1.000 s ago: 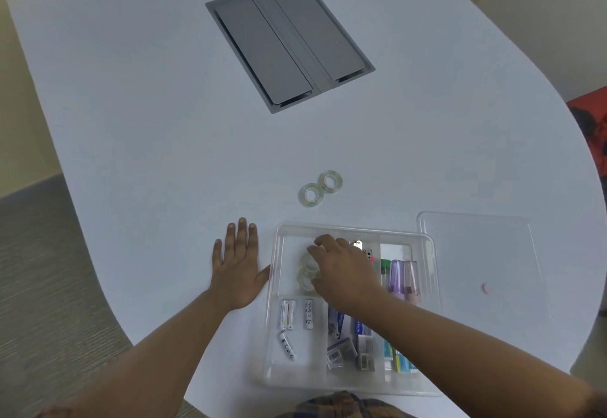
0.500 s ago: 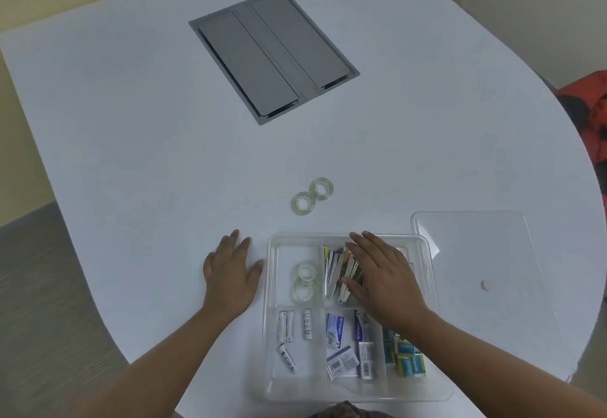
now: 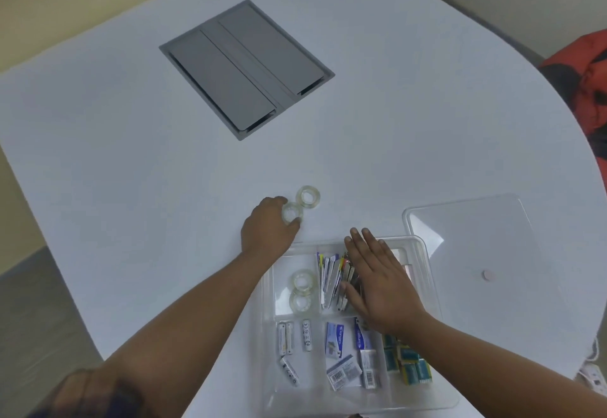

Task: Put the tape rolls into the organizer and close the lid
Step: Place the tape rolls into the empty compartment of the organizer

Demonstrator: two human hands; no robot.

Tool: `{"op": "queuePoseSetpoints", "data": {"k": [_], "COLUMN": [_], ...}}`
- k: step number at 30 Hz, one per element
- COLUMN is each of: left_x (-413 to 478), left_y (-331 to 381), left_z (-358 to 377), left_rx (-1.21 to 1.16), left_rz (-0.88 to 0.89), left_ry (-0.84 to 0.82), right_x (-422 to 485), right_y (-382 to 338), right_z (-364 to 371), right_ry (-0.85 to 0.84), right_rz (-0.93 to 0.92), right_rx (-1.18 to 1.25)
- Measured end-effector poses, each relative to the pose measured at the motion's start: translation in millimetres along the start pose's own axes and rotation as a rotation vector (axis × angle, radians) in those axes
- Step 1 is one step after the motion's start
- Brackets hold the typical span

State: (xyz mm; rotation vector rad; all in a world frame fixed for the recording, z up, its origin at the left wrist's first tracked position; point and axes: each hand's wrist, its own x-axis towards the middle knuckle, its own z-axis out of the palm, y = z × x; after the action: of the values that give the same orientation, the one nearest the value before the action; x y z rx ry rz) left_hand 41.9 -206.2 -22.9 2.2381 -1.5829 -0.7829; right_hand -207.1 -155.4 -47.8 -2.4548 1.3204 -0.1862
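Note:
Two clear tape rolls lie on the white table beyond the organizer. My left hand [image 3: 267, 230] curls its fingers around the nearer tape roll [image 3: 291, 213], which still rests on the table; the farther roll [image 3: 307, 197] lies free beside it. Another two tape rolls [image 3: 303, 289] sit in the back-left compartment of the clear organizer [image 3: 427, 273]. My right hand [image 3: 377, 279] lies flat, fingers spread, over the organizer's back middle compartments. The clear lid [image 3: 473, 243] lies flat on the table to the organizer's right.
The organizer also holds batteries [image 3: 292, 335], clips, small boxes and teal packets. A grey cable hatch [image 3: 246, 68] is set into the table farther back. A red bag [image 3: 588, 86] sits off the table's right edge. The table edge curves at left and right.
My left hand left its flat spot beside the organizer and reached forward onto the nearer tape roll. My right hand shifted from the tape compartment to the middle compartments.

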Motion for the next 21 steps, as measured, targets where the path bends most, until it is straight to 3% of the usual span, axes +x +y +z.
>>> {"op": "queuePoseSetpoints", "data": {"k": [8, 16, 21], "left_x": [20.2, -3.9, -59.0], "left_y": [9.7, -1.2, -8.9], "left_z": [8.8, -19.5, -32.7], "left_rx": [0.263, -0.047, -0.048], "left_rz": [-0.065, -0.014, 0.052], "left_ry": [-0.038, 0.061, 0.047], "right_x": [0.0, 1.6, 1.1], "right_y": [0.2, -0.5, -0.2], "right_z": [-1.7, -3.5, -3.3], "right_ry": [0.006, -0.007, -0.008], "right_rz": [-0.001, 0.005, 0.003], "right_rx": [0.013, 0.017, 0.023]}}
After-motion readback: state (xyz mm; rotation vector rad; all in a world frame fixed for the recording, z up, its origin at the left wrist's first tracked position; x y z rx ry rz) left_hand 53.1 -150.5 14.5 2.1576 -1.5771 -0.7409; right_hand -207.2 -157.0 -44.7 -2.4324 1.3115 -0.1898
